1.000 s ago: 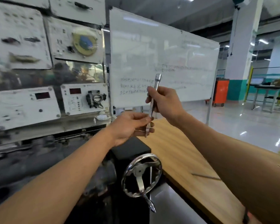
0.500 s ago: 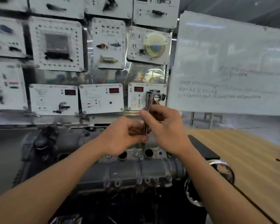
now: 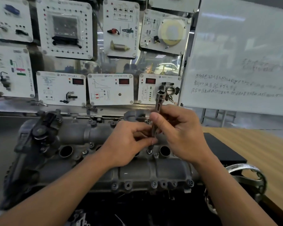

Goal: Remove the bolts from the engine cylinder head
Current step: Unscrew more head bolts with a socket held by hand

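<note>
A grey engine cylinder head (image 3: 91, 163) lies across the middle of the view, with round plug wells and small bolts along its rims. Both hands hold a slim metal socket wrench (image 3: 158, 105) upright over it. My right hand (image 3: 180, 134) grips the shaft near its middle. My left hand (image 3: 129, 142) pinches the lower end just above a bolt (image 3: 149, 151) between two wells. Whether the tool's tip touches that bolt is hidden by my fingers. Further bolts (image 3: 153, 184) line the near edge.
A wall of white training panels (image 3: 110, 88) stands behind the engine. A whiteboard (image 3: 242, 54) is at the right. A wooden table (image 3: 260, 144) and a black block (image 3: 222, 149) lie to the right, with a chrome handwheel (image 3: 248, 178) at the engine's right end.
My view has swung left from the whiteboard and table onto the engine. Both hands carried the wrench down over the cylinder head, and its lower end now sits just above a bolt.
</note>
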`<state>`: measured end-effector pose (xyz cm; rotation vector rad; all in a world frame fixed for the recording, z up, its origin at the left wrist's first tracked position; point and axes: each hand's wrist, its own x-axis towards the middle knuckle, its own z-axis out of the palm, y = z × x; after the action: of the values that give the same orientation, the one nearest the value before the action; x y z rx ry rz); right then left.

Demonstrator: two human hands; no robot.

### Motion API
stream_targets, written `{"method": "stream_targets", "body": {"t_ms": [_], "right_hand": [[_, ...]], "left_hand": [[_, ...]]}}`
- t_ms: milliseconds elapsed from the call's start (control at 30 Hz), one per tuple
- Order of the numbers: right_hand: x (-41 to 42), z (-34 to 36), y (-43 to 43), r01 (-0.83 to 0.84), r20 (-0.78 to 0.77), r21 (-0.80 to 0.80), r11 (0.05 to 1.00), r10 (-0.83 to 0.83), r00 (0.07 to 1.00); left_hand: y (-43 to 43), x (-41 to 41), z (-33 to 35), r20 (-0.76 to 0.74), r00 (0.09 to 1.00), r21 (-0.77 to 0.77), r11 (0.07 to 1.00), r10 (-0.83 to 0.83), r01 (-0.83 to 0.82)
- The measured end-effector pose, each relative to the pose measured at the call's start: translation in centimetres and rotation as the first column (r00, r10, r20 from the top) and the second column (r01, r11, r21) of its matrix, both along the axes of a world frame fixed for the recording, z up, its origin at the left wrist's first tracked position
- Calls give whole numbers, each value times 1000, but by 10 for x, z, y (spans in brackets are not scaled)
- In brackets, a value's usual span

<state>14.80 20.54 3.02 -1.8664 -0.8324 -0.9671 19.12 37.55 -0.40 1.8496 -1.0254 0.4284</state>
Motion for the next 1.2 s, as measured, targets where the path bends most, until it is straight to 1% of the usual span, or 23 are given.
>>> {"method": "stream_targets", "body": {"t_ms": [133,233,367,433,500,600,667,767,833,867,900,967,1000,1067,1133,1200], "right_hand": [[2,1,3,-36,-13,-9,999,35,999],[4,-1,6,-58,-8,-32,998,58,998],[3,-5,-6,-93,16,-126,988,95,995],[1,-7,-11,-106,29,-137,985,111,993],[-1,-8,-14,-119,10,-122,985,121,993],[-1,-4,-16,-124,-56,-114,986,118,991],[-3,1,-15,-115,-45,-56,992,113,993],[-8,3,-9,-133,9,61,989,132,991],[-13,2,-5,-147,19,70,987,146,989],[-15,2,-3,-148,8,49,988,148,989],[-17,3,-3,-148,-11,12,989,148,989],[-18,7,-6,-130,-52,-100,986,126,991],[-19,9,-8,-114,-64,-157,981,105,992],[-20,11,-12,-84,-66,-222,972,71,995],[-22,11,-13,-60,-43,-214,975,52,998],[-25,11,-11,-55,-23,-123,991,53,998]], "left_hand": [[0,-5,-3,95,993,-5,998,67,-67],[-1,-9,-7,118,987,-31,994,107,-104],[-4,-14,-9,205,965,-8,986,163,-165],[-8,-18,-8,223,959,-7,984,173,-176],[-12,-20,-8,189,966,-12,984,178,-179],[-19,-18,-9,109,974,-65,979,198,-192],[-22,-18,-11,75,969,-103,969,234,-226],[-25,-20,-13,100,955,-113,957,280,-268],[-25,-22,-12,112,945,-112,949,307,-295],[-25,-23,-12,98,952,-119,953,289,-277],[-25,-24,-11,86,967,-129,966,238,-226],[-25,-29,-10,111,987,-139,985,120,-104],[-24,-29,-10,137,987,-133,989,89,-70],[-22,-29,-11,174,980,-124,990,93,-72],[-22,-27,-13,186,970,-155,980,156,-127],[-24,-28,-16,169,964,-226,960,204,-164]]}}
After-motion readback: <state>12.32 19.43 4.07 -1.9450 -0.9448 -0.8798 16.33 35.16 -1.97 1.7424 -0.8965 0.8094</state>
